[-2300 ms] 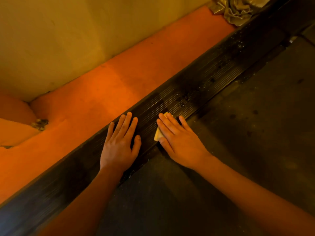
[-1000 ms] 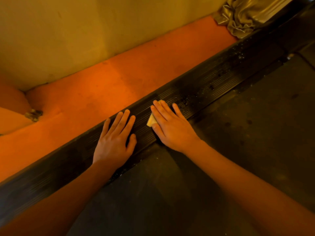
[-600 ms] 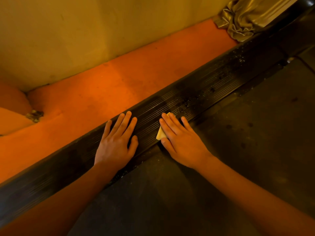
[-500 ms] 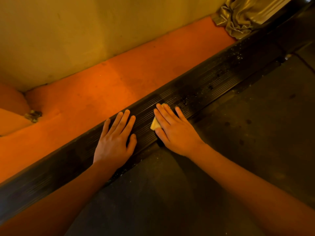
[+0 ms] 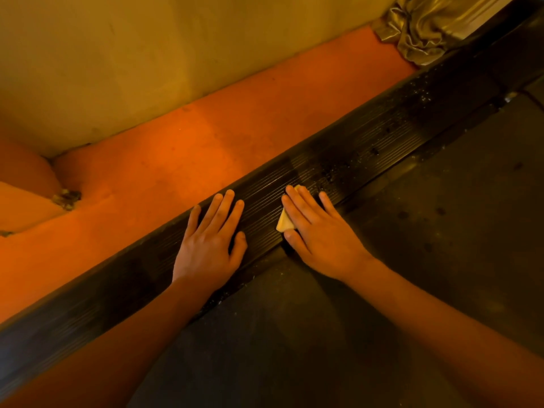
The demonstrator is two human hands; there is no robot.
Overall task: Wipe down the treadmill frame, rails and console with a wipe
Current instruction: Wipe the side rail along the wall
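Note:
The treadmill's black ribbed side rail [image 5: 368, 148] runs diagonally from lower left to upper right, speckled with dust ahead of my hands. My right hand [image 5: 318, 234] lies flat on the rail with straight fingers, pressing a small folded pale wipe [image 5: 284, 222] against it; only the wipe's left corner shows from under the fingers. My left hand [image 5: 210, 245] rests flat on the rail just to the left, fingers spread, holding nothing. The dark treadmill belt [image 5: 412, 275] fills the lower right.
An orange floor strip [image 5: 182, 160] lies between the rail and a yellowish wall [image 5: 147, 60]. A crumpled shiny cloth [image 5: 426, 28] sits at the upper right beside the rail. A small piece of debris [image 5: 67, 198] lies in the floor's left corner.
My right hand has been sliding the wipe back and forth along the rail by small amounts. My left hand has stayed planted in the same spot.

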